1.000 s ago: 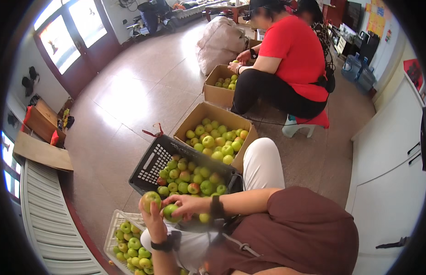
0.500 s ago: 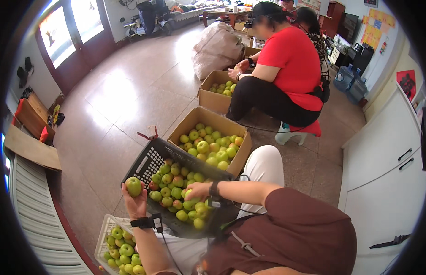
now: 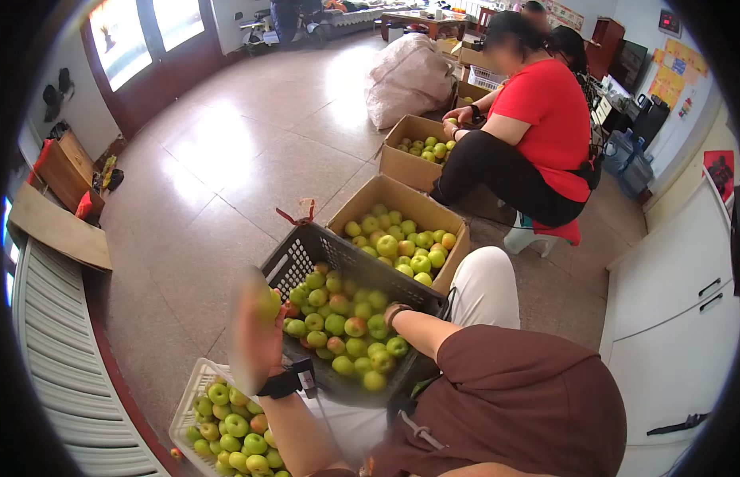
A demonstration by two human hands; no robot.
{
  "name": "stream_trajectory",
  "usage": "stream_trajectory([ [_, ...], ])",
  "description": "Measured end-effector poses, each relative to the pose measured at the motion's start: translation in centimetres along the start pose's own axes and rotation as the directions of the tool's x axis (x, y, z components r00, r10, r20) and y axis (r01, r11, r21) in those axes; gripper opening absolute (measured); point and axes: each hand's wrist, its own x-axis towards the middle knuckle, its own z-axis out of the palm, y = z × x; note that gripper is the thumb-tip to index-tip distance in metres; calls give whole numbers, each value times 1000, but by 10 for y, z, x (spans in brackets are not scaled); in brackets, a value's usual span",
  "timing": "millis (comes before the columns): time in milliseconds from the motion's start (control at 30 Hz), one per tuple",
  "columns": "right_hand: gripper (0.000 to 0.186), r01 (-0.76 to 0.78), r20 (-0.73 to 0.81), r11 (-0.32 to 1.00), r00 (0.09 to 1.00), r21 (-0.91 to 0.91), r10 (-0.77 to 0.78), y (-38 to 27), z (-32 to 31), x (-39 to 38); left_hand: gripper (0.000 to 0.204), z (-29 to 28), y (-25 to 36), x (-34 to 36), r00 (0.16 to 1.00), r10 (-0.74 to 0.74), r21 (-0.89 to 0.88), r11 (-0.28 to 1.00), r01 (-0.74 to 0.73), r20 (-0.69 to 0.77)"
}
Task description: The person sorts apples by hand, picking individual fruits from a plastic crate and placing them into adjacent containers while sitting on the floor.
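Observation:
At the left, my left hand (image 3: 254, 338) is raised beside the black crate, closed around a green apple (image 3: 269, 305). Hand and apple are blurred. My right forearm reaches over the black plastic crate (image 3: 297, 261), its dark wristband (image 3: 397, 313) at the crate's right side. Beyond the band my right hand is smeared and hard to make out among the fruit, so its fingers cannot be read. Several green and reddish apples (image 3: 335, 323) lie in this tilted crate.
Apples fill a white basket (image 3: 181, 420) at lower left. A cardboard box (image 3: 457, 262) of apples adjoins the crate. Beyond it, a person in red (image 3: 545, 111) sits on a stool (image 3: 530, 237) by another apple box (image 3: 407, 168). A large whitish sack (image 3: 407, 83) stands behind.
The view has shifted, so the crate and boxes sit farther right. My left hand still holds its apple, now nearer the crate's side. My right hand has gone from plainly visible to smeared.

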Motion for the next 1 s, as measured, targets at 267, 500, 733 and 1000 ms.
stream_trajectory([
  [267, 31, 401, -520, 789, 846, 466, -122, -15, -41, 21, 29, 22, -24, 9, 973, -34, 357, 927, 116, -227],
  [500, 41, 194, -428, -476, 783, 858, -451, -60, -119, -77, 30, -10, -73, 3, 947, -319, 706, 681, 194, 48],
  [733, 30, 23, -80, -352, 986, 936, -149, -10, -95, -55, 24, -7, -33, -10, 953, -160, 441, 858, 262, -256],
  [1000, 50, -23, -82, 900, 994, 436, 65, 14, -46, 20, 22, 12, -16, -5, 968, -83, 338, 927, 162, -237],
])
